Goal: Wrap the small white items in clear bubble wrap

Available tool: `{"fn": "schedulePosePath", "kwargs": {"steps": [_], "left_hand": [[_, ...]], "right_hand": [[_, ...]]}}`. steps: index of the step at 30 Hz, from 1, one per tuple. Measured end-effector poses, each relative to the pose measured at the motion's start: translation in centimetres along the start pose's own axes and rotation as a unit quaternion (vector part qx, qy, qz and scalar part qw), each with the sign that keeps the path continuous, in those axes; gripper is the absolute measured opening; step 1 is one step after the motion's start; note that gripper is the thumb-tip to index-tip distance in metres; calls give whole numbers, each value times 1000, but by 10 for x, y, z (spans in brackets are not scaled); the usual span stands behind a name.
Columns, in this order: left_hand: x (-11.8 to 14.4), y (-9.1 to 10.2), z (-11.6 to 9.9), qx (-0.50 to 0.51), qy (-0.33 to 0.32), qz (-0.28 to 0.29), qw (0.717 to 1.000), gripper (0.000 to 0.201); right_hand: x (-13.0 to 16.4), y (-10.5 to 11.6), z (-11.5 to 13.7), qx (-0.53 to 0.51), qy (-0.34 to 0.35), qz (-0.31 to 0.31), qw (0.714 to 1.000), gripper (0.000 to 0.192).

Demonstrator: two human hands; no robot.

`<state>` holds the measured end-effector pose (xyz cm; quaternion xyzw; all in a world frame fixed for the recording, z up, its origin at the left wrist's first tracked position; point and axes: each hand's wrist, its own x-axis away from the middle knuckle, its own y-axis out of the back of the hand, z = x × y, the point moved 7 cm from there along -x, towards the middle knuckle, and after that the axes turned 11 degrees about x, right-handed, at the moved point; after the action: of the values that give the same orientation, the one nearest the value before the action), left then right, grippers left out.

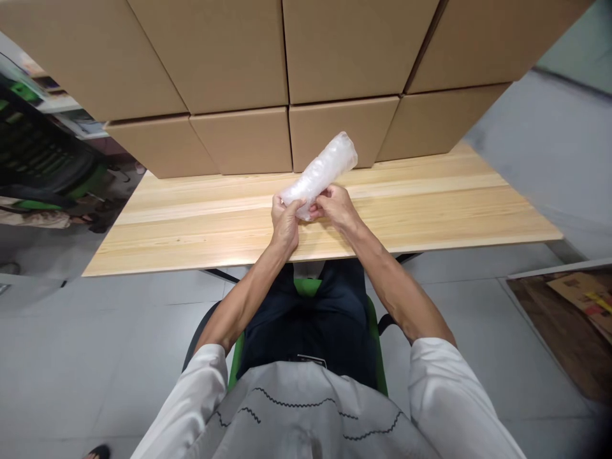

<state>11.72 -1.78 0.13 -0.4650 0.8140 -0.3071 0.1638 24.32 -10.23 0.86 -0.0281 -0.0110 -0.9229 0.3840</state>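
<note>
Together, both hands, left hand and right hand, pinch the near end of a clear plastic roll.

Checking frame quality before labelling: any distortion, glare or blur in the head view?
Head view: strong wide-angle bending, the cardboard boxes fan outward and the wooden table edge slants; even soft lighting, faint shadows only; mild sheen on the clear plastic roll held by the left hand and right hand; corners darken and soften; centre sharp.

A packing room: stacked cardboard boxes behind a wooden worktable
</note>
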Motion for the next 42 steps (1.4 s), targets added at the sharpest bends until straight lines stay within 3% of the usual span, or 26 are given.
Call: {"fn": "schedulePosePath", "kwargs": {"steps": [3,8,13,21,28,34,39,42], "left_hand": [[3,-1,-3,-13,-12,2,1000,63],[5,4,-5,-20,-21,-9,1000,62],[6,9,-3,-24,5,-12,1000,62],[6,9,-10,-58,-17,-7,998,65],[15,1,-11,-48,16,15,999,67],[14,4,-5,-28,65,16,997,64],[6,17,2,-67,129,15,989,58],[-1,22,2,-101,156,28,982,57]], "right_hand": [[1,-4,6,-36,3,-19,999,21],[15,-12,5,-105,0,10,994,25],[21,-21,7,-87,11,29,996,48],[19,-26,18,-79,24,15,996,32],[13,-28,13,-153,16,17,988,47],[11,-26,0,-186,5,2,983,42],[10,-19,-21,-163,-51,3,985,25],[8,-16,-27,-129,-49,13,990,27]]}}
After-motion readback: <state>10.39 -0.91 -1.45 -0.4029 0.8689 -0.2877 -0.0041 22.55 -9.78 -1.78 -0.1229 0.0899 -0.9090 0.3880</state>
